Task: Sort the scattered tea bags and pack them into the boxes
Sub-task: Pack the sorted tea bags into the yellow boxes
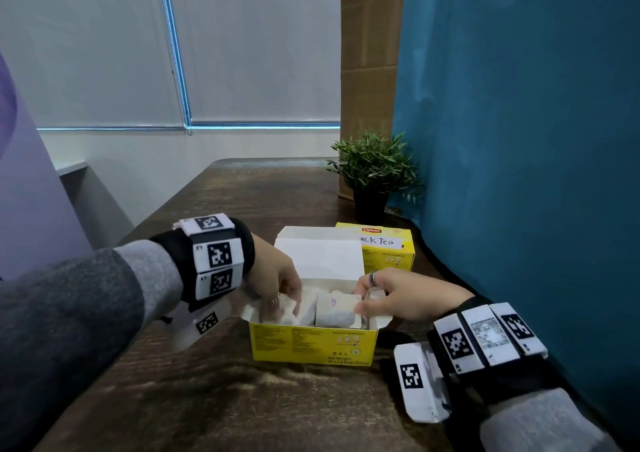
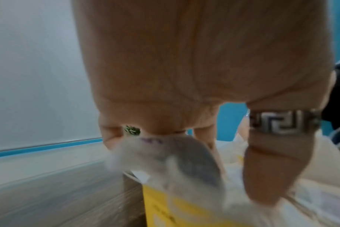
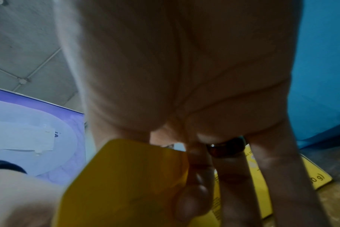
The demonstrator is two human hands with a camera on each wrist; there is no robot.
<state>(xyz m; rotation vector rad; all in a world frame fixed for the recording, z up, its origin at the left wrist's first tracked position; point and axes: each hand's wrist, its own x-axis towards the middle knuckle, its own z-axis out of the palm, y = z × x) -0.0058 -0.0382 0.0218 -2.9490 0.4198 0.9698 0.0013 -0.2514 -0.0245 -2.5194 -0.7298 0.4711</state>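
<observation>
An open yellow tea box (image 1: 311,342) stands mid-table with its white lid (image 1: 322,257) raised and several white tea bags upright inside. My left hand (image 1: 291,297) reaches into the box's left end and pinches a tea bag (image 1: 289,309). The left wrist view shows that blurred tea bag (image 2: 165,156) between the fingertips above the yellow box (image 2: 165,207). My right hand (image 1: 358,299) is at the box's right end. Its thumb and forefinger pinch the right edge of a tea bag with a purple mark (image 1: 336,309). In the right wrist view the box's yellow side flap (image 3: 126,176) hides that bag.
A second yellow box (image 1: 384,247), hand-labelled as black tea, stands shut right behind the open one. A small potted plant (image 1: 374,171) is at the back right. A blue partition (image 1: 519,140) runs close along the right side. The dark wooden table (image 1: 242,399) extends forward and left.
</observation>
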